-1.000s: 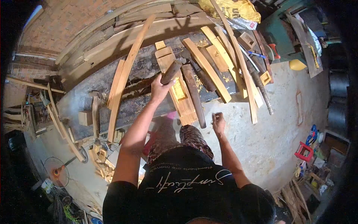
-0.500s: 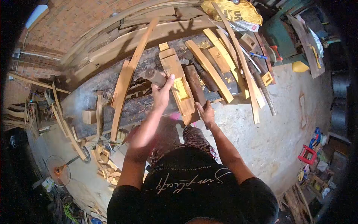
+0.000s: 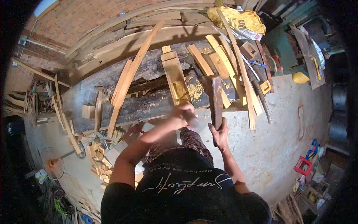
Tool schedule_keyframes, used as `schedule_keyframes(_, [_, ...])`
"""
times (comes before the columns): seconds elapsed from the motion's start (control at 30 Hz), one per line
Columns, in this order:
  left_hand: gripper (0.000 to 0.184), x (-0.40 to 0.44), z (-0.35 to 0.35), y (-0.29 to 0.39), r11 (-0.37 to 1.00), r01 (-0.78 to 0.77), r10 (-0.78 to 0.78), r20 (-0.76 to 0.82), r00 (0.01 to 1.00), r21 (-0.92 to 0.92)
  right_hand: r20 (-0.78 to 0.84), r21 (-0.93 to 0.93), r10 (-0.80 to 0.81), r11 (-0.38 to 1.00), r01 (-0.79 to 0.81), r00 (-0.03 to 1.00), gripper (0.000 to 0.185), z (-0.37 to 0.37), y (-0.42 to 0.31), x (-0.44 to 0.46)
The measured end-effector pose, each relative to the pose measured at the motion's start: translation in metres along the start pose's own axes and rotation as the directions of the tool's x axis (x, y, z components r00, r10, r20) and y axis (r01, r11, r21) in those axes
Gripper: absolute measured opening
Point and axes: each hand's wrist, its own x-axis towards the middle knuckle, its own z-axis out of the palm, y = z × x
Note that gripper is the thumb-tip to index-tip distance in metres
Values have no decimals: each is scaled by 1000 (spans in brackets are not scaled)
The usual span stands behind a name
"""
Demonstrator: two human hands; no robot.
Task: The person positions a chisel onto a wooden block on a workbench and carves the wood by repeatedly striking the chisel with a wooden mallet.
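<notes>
A pale timber piece [image 3: 172, 72] lies on the dark workbench, with a rough recess cut in its near part. My left hand [image 3: 181, 113] is closed around a chisel [image 3: 192, 120] at the near end of this recess. Motion blurs the chisel's handle, and its blade is mostly hidden. To the right, my right hand [image 3: 220, 133] grips the lower end of a dark wooden mallet [image 3: 217, 99], raised over the bench's front edge and apart from the chisel. Wood chips [image 3: 195, 90] lie beside the timber.
Long timber strips [image 3: 136, 76] lie left on the workbench [image 3: 84, 76], and several more [image 3: 244, 82] lean at the right. A yellow sack [image 3: 242, 20] sits at the back. Offcuts [image 3: 99, 160] and a fan [image 3: 52, 163] stand on the floor at left.
My left hand has moved down and right with the chisel, toward the recess's near end. My right hand has shifted right and slightly down, swinging the mallet away from the timber.
</notes>
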Motion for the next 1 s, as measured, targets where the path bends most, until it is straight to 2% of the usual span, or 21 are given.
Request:
schedule_keyframes(0.07, [29, -3, 6, -2, 967, -218, 192, 184, 964, 133, -71, -96, 10, 995, -17, 997, 40, -4, -11, -3])
schedule_keyframes(0.13, [29, 3, 12, 3, 976, -184, 127, 382, 916, 116, -69, -62, 87, 994, -91, 994, 38, -12, -19, -12])
schedule_keyframes(0.17, [35, 6, 12, 6, 958, -177, 45, 495, 868, 224, -89, -57, 113, 991, -118, 990, 38, -14, -17, -21])
schedule_keyframes(0.2, [35, 7, 15, -1, 958, -185, 47, 515, 856, 221, -110, -52, 140, 988, -146, 984, 38, -14, -14, -31])
schedule_keyframes(0.23, [34, 5, 19, -14, 933, -253, 76, 548, 833, 256, -203, -37, 83, 995, -92, 976, 40, -13, -11, -44])
schedule_keyframes(0.27, [32, 6, 20, -16, 903, -322, 104, 581, 807, 285, -179, 14, 192, 981, -192, 965, 43, -16, -2, -56])
schedule_keyframes(0.33, [32, 8, 18, -14, 893, -352, 116, 612, 782, 280, -293, 90, 173, 984, -153, 940, 46, -15, 5, -87])
schedule_keyframes(0.4, [28, 14, 16, -10, 909, -335, 71, 699, 712, 249, -400, 257, 201, 961, -101, 894, 46, -12, -14, -120])
schedule_keyframes(0.43, [25, 15, 18, -19, 869, -402, 70, 733, 677, 288, -487, 100, 71, 995, -25, 870, 43, -9, -18, -135])
schedule_keyframes(0.47, [25, 22, 17, -16, 878, -429, 109, 783, 612, 213, -484, 194, 134, 980, -43, 865, 37, -2, -13, -151])
schedule_keyframes(0.53, [22, 17, 16, -19, 953, -299, 177, 716, 675, 46, -446, 193, 54, 980, 38, 894, 33, 11, -22, -174])
schedule_keyframes(0.57, [22, 20, 14, -15, 947, -316, 164, 756, 634, 60, -504, 190, 14, 977, 95, 863, 29, 24, -21, -183])
schedule_keyframes(0.6, [22, 17, 15, -21, 944, -327, 168, 769, 617, 56, -523, 312, 154, 950, 20, 838, 28, 37, -13, -199])
schedule_keyframes(0.67, [22, 14, 18, -31, 915, -394, 177, 793, 584, 86, -556, 449, 320, 893, -47, 767, 28, 55, -39, -213])
schedule_keyframes(0.73, [24, 10, 19, -34, 913, -402, 205, 783, 587, 63, -512, 117, 14, 992, 53, 859, 35, 80, 0, -245])
schedule_keyframes(0.77, [23, 10, 19, -33, 904, -425, 225, 787, 575, 51, -614, 129, 95, 992, -20, 783, 40, 110, 22, -255])
schedule_keyframes(0.8, [22, 8, 19, -33, 896, -443, 243, 791, 562, 39, -627, 142, 108, 990, -23, 771, 40, 129, 39, -253])
schedule_keyframes(0.83, [22, 5, 20, -35, 892, -451, 244, 805, 541, 32, -571, 273, 198, 961, -43, 796, 45, 146, 53, -249])
schedule_keyframes(0.9, [19, 1, 23, -47, 854, -517, 421, 650, 632, -50, -510, 364, 360, 913, -183, 781, 57, 148, 18, -222])
schedule_keyframes(0.93, [19, 1, 23, -52, 847, -528, 429, 660, 616, -57, -476, 373, 427, 890, -263, 769, 64, 153, 23, -216])
schedule_keyframes(1.0, [19, 3, 19, -63, 831, -553, 301, 780, 549, 68, -574, 405, 367, 904, -136, 732, 63, 156, 25, -216])
